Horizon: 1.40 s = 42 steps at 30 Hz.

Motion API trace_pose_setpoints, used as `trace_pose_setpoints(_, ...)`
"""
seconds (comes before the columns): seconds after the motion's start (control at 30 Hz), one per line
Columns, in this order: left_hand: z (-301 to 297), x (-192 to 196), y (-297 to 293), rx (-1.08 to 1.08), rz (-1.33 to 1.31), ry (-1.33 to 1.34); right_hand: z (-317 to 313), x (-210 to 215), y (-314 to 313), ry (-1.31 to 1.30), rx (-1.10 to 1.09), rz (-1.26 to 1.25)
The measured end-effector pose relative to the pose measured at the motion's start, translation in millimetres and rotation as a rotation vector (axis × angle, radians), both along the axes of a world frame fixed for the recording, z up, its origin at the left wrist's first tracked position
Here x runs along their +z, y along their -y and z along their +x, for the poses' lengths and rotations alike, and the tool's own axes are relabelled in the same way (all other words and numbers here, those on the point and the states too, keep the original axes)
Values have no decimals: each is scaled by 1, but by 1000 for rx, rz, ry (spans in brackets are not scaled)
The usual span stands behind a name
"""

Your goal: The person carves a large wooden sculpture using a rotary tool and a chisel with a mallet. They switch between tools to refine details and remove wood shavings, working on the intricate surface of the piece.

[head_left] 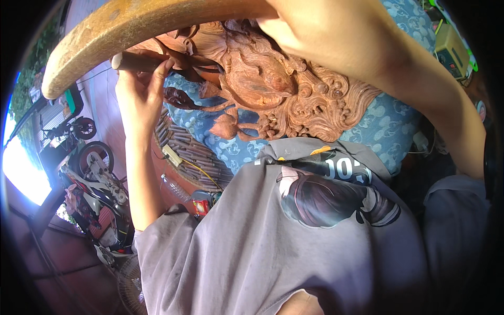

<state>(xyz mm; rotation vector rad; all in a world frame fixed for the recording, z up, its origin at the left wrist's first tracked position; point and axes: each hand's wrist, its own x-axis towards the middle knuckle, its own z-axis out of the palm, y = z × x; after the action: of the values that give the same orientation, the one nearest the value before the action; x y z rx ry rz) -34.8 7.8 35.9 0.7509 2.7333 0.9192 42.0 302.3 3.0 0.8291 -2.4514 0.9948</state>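
Note:
A reddish-brown wood carving [260,81] with deep swirls, a leaf-like form and a bud rests on a blue patterned cushion [386,128] in front of me. My left hand [140,86] is closed round the dark handle of a carving chisel [137,62]; its blunt end points left, while its blade end is lost among the carving's dark parts. From the upper right my right hand [283,23] reaches in, closed on a thick, curved piece of pale wood that looks like a mallet [131,26]. That wood passes above the chisel's end, and its grip is largely cut off by the top edge.
Many slim carving tools [184,149] lie in a round tray below the carving's left side. Close by are a clear plastic bottle [175,187], a red box [200,206] and a yellow cord [197,169]. Motorcycles [100,194] stand at left; a beige boxy device [452,50] is at upper right.

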Motion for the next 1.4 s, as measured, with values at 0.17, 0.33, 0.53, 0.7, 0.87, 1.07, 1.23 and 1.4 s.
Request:
trace_pose_setpoints(0.17, 2, -1, -4, -4, -76, 12, -2, 0, 2, 24, -16, -11)
trace_pose_setpoints(0.33, 10, 13, -10, 67, 33, 59, 7, 13, -15, 168, -25, -179)
trace_pose_setpoints(0.53, 6, 52, -18, 165, 259, 20, 54, 29, -22, 920, 173, -981)
trace_pose_setpoints(0.7, 5, 44, -27, 35, 128, 79, 110, 8, 15, 1253, 157, -1544)
trace_pose_setpoints(0.87, -14, 15, -24, -155, -77, 50, 137, -4, 26, 1209, 14, -1417)
trace_pose_setpoints(1.07, -17, 9, -28, -168, -222, -1, 146, -32, 31, 873, -7, -999)
trace_pose_setpoints(1.23, -12, 15, -27, -254, -402, -207, 123, -13, 34, 892, 7, -845)
trace_pose_setpoints(1.4, -17, 13, -19, -236, -379, -191, 101, 9, 47, 739, -215, -503)
